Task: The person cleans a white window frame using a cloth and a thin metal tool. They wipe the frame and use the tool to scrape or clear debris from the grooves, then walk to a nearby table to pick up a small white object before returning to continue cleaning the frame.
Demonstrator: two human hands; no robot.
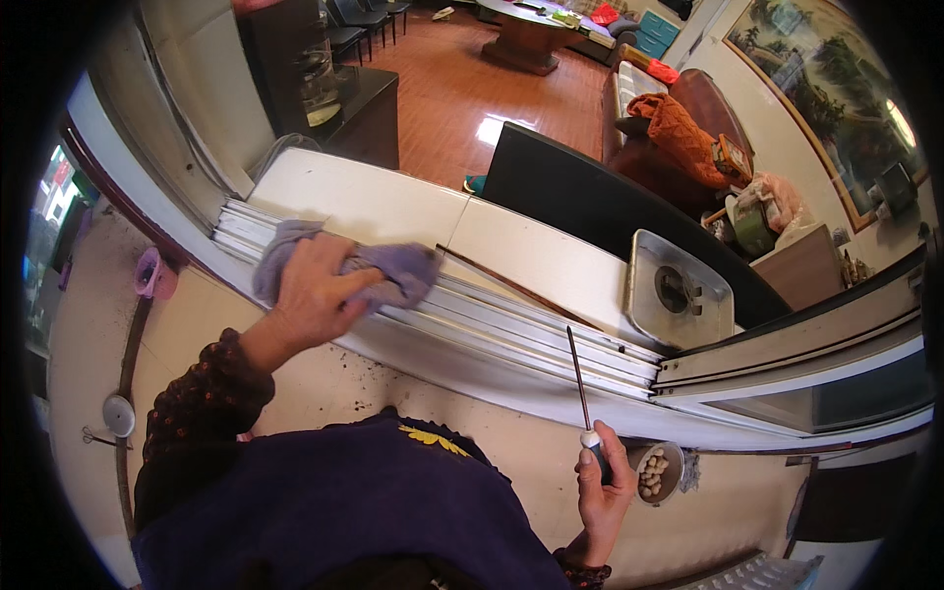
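A crumpled grey-purple cloth [402, 274] lies across the white sliding-window track [501, 318], towards its left end. My left hand [317, 287] presses on it with bent fingers; part of the cloth is blurred. To the right, my right hand [606, 479] grips a screwdriver [579, 383] by its handle, the thin shaft pointing up and away from me, its tip over the near side of the track. A thin brown strip [516, 284] rests slantwise along the far edge of the track, on the tiled sill [354, 190].
A metal tray [641, 295] with a dark round part leans at the sill's right. Beyond stands a black panel [590, 214]. Window frames [782, 346] flank the track. Below on the right is a bucket of round pale things [667, 495]; dark debris [361, 404] is scattered on the near floor.
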